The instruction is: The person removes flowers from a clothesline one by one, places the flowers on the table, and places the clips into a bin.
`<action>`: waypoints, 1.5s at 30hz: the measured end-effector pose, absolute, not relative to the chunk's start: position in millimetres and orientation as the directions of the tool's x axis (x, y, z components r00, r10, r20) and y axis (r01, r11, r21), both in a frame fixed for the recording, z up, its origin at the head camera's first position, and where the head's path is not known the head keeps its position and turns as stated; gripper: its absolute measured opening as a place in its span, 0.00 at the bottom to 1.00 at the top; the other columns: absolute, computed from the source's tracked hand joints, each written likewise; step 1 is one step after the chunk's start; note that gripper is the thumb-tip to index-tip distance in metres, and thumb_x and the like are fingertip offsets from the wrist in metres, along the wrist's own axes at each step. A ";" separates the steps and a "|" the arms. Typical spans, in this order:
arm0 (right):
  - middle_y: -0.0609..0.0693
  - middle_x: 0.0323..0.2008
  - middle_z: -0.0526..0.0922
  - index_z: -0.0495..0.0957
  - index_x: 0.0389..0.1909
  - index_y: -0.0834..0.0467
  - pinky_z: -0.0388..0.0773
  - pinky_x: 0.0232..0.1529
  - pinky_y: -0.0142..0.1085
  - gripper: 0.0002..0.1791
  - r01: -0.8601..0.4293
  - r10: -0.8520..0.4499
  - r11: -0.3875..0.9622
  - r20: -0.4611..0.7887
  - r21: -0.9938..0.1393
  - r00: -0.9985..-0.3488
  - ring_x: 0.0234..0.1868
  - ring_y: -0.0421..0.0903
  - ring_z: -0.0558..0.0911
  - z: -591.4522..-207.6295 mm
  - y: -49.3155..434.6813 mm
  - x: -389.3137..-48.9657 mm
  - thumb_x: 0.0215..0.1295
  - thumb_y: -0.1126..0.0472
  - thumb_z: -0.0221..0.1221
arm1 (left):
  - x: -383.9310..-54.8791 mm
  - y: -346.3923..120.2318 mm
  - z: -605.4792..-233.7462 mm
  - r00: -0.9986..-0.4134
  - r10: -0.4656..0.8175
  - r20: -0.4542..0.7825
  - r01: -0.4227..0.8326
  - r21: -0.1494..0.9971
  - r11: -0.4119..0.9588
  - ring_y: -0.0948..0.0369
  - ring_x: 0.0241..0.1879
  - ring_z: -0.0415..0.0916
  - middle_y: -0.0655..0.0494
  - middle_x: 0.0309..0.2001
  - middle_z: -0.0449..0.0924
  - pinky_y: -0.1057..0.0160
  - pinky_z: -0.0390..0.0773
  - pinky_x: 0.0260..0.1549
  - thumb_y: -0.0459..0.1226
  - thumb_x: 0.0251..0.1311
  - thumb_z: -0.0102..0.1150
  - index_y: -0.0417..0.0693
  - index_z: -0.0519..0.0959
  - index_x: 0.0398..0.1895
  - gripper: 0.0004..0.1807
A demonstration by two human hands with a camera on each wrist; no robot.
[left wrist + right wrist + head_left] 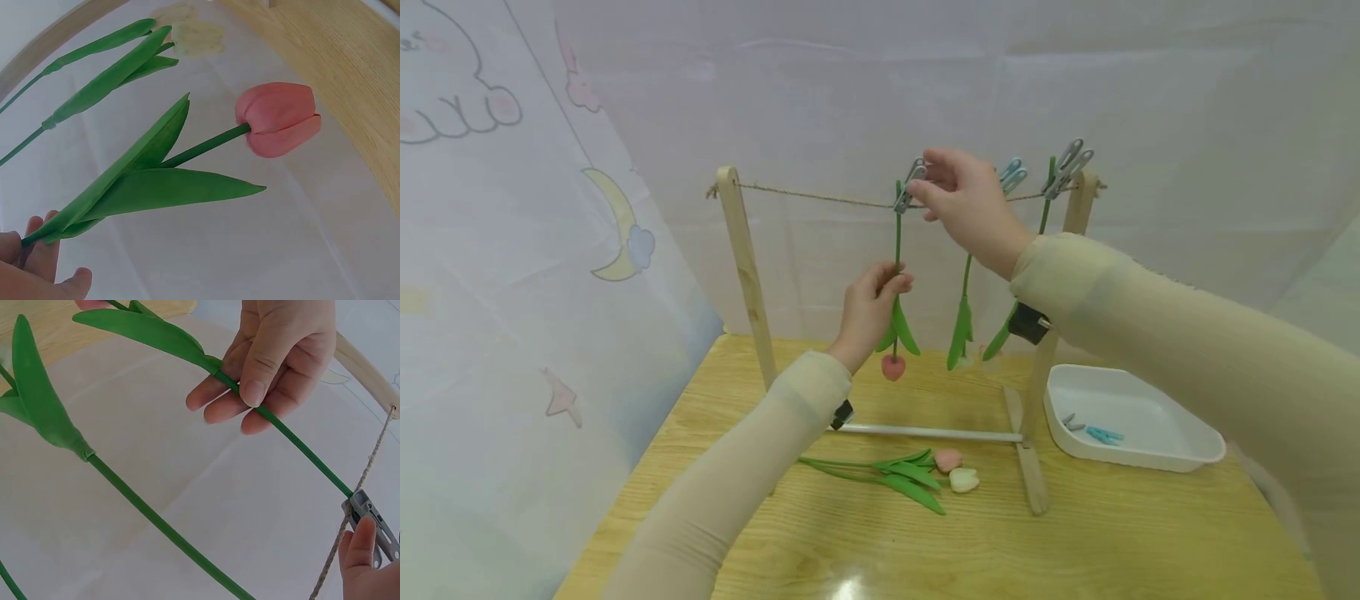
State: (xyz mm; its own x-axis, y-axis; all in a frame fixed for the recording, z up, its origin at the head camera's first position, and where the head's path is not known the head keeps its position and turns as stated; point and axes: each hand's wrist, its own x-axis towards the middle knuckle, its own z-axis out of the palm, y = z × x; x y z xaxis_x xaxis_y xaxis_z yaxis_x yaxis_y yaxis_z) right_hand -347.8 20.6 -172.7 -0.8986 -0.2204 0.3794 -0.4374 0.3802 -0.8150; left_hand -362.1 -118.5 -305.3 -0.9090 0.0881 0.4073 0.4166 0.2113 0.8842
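Observation:
A pink tulip [278,119] with green leaves hangs head down from a twine line [820,197]. My left hand [868,308] pinches its green stem [300,445] between thumb and fingers, just beside the leaves. Up at the line, a grey clothespin [907,188] grips the stem's end against the twine. My right hand [966,200] has thumb and fingers at that clothespin's handles, pinching it. Further right along the line, a blue clothespin [1012,177], partly behind my right hand, and another grey clothespin [1067,171] hold up two more tulips.
A wooden frame [748,283] carries the line above the table [925,550]. Under it lie a pink tulip [947,460] and a white tulip [964,480]. At the right, a white tray [1157,417] holds blue [1103,435] and grey clothespins [1072,422].

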 end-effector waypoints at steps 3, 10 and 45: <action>0.57 0.62 0.72 0.59 0.72 0.62 0.77 0.53 0.38 0.29 -0.426 -0.208 0.370 0.373 -0.826 -0.904 0.57 0.48 0.75 -171.4 19.8 -348.9 0.74 0.60 0.53 | -361.4 -119.0 -305.1 -0.910 0.096 0.403 0.414 0.885 0.213 0.54 0.50 0.79 0.42 0.49 0.81 0.64 0.75 0.55 0.35 0.72 0.49 0.37 0.75 0.56 0.15; 0.56 0.53 0.76 0.68 0.65 0.64 0.77 0.51 0.36 0.23 -0.434 -0.181 0.347 0.394 -0.832 -0.901 0.52 0.47 0.76 -169.2 20.0 -351.5 0.73 0.60 0.54 | -361.6 -119.1 -305.5 -0.911 0.105 0.399 0.412 0.885 0.217 0.55 0.50 0.79 0.45 0.48 0.82 0.65 0.75 0.54 0.36 0.72 0.49 0.37 0.75 0.56 0.15; 0.49 0.42 0.80 0.72 0.56 0.65 0.76 0.51 0.32 0.18 -0.550 0.046 0.162 0.563 -0.819 -0.825 0.47 0.44 0.78 -185.1 46.6 -329.4 0.67 0.65 0.60 | -351.5 -131.8 -312.3 -0.910 0.089 0.405 0.414 0.899 0.144 0.53 0.47 0.81 0.41 0.45 0.83 0.64 0.78 0.52 0.33 0.70 0.53 0.35 0.76 0.51 0.12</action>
State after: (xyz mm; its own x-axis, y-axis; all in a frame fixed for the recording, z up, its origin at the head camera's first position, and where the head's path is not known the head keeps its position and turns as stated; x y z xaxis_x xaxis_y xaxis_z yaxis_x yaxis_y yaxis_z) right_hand -329.4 46.6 -185.1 -0.8250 0.0463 0.5632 -0.5502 0.1620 -0.8192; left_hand -351.5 -131.8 -312.3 -0.9101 0.0887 0.4047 0.4138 0.1441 0.8989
